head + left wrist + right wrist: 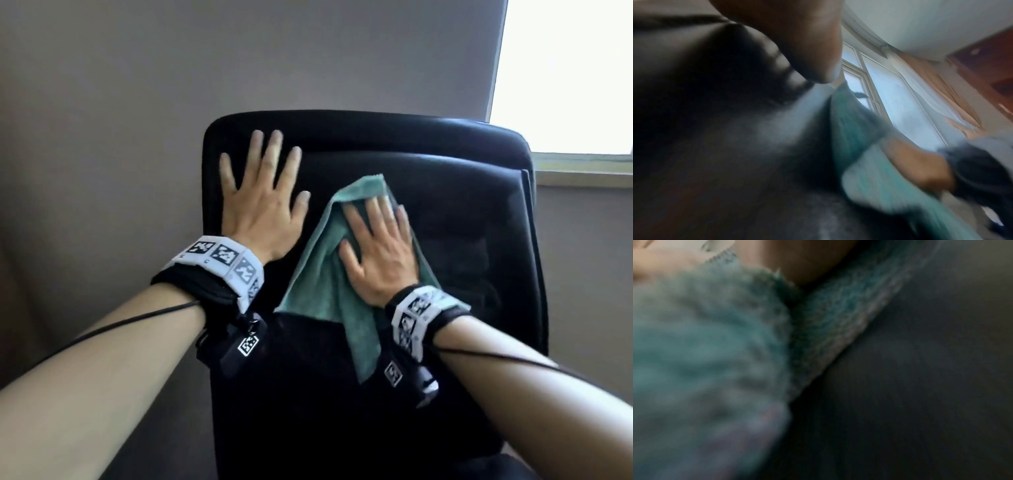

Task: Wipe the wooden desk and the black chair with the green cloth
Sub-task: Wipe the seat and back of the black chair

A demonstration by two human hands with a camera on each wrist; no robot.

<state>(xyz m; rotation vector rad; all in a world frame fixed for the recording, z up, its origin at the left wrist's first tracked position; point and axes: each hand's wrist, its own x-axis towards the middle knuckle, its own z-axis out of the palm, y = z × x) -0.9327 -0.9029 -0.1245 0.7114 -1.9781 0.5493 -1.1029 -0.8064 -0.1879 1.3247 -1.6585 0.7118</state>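
The black chair fills the middle of the head view, its backrest facing me. My left hand lies flat on the upper left of the backrest, fingers spread and straight. My right hand presses the green cloth flat against the middle of the backrest, fingers straight on top of it. A loose corner of the cloth hangs down below that wrist. In the left wrist view the cloth and the right hand show blurred beside the chair. The right wrist view shows cloth against dark chair. No desk is in view.
A plain grey wall stands behind the chair. A bright window with a pale sill is at the upper right. Thin black cables run along both forearms.
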